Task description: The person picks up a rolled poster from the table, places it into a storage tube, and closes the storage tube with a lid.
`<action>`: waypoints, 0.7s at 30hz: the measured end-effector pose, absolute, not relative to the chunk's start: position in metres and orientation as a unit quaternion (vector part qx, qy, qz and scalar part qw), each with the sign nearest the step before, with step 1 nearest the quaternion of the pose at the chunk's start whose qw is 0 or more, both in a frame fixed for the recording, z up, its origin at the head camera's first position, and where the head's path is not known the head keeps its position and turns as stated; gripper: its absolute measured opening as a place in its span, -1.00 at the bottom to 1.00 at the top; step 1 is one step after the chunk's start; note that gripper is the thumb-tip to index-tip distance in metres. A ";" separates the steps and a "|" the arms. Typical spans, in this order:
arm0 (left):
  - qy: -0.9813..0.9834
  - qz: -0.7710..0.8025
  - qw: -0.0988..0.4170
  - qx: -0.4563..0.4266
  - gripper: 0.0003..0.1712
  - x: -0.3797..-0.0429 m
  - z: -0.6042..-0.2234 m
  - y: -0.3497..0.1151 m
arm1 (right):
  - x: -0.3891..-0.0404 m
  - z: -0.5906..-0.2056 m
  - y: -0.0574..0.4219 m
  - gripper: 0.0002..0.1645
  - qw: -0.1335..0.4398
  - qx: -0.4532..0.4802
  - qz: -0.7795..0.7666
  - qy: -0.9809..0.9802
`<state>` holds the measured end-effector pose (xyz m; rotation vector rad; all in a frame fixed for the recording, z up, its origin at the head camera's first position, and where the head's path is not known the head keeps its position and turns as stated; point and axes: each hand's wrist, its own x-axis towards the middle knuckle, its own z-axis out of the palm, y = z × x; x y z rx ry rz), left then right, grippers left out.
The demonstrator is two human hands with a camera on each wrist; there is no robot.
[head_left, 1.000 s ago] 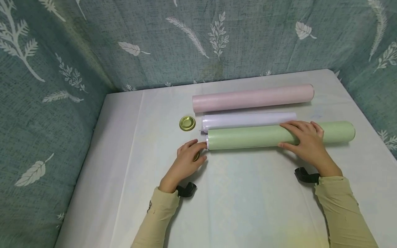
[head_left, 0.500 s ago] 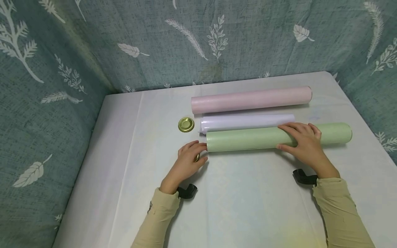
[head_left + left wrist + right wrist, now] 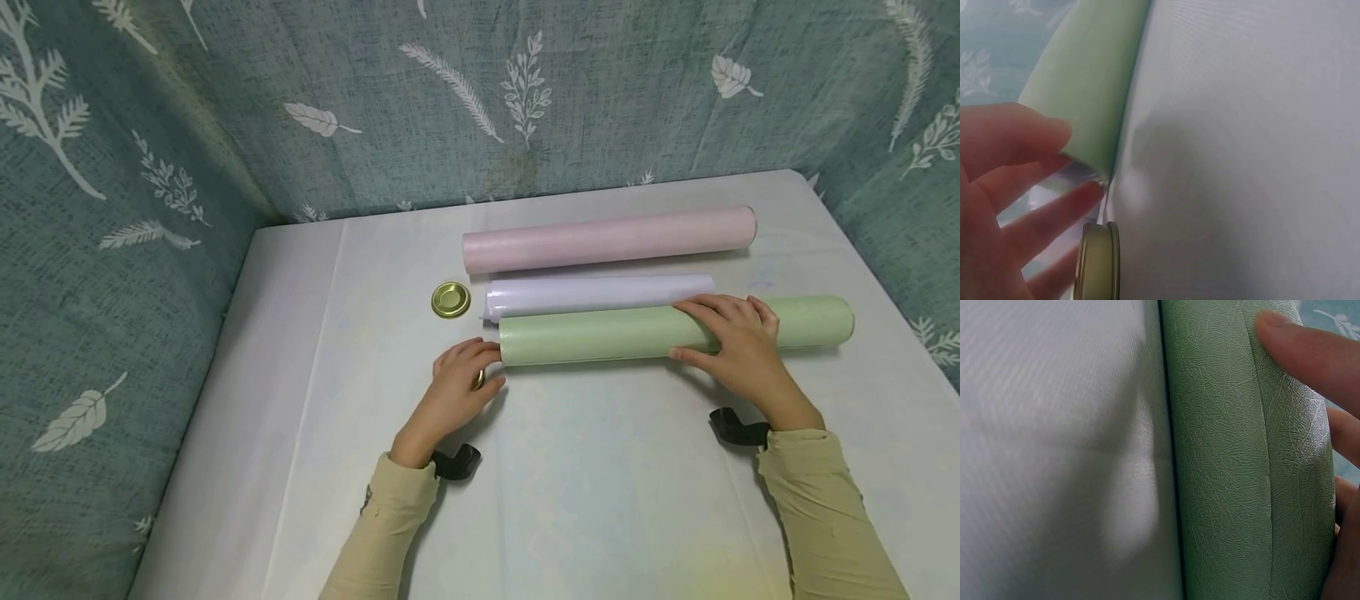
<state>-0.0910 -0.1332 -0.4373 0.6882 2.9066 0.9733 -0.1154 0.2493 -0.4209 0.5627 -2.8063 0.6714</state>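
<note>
A textured pale green roll of wallpaper (image 3: pixel 600 337) lies across the table. My right hand (image 3: pixel 738 346) grips it right of its middle, thumb on the near side and fingers over the top; the thumb also shows in the right wrist view. My left hand (image 3: pixel 461 379) is at the roll's left end, its fingers (image 3: pixel 1054 209) extended to the end opening. A whitish inner edge shows inside that opening in the left wrist view. Close by those fingers, a small round gold-rimmed piece (image 3: pixel 1099 261) stands on edge, partly hidden by the left hand in the head view.
Behind the green roll lie a glossy pale lilac roll (image 3: pixel 592 293) and, farther back, a pink roll (image 3: pixel 607 240). A gold jar lid (image 3: pixel 451 300) lies flat left of the lilac roll. Patterned green cloth (image 3: pixel 360 100) hangs around the white table (image 3: pixel 570 500).
The white rim that stuck out of the green roll's left end no longer shows there in the head view. Both hands have kept nearly the same places.
</note>
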 end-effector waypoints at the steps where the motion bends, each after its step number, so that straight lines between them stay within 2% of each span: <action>1: 0.925 0.311 0.000 0.219 -0.70 -0.091 -0.437 -0.133 | -0.115 -0.421 0.249 -0.18 0.101 0.190 0.227 -0.950; 21: 0.932 0.303 0.002 0.199 -0.78 -0.092 -0.437 -0.128 | -0.116 -0.420 0.251 -0.18 0.100 0.195 0.225 -0.950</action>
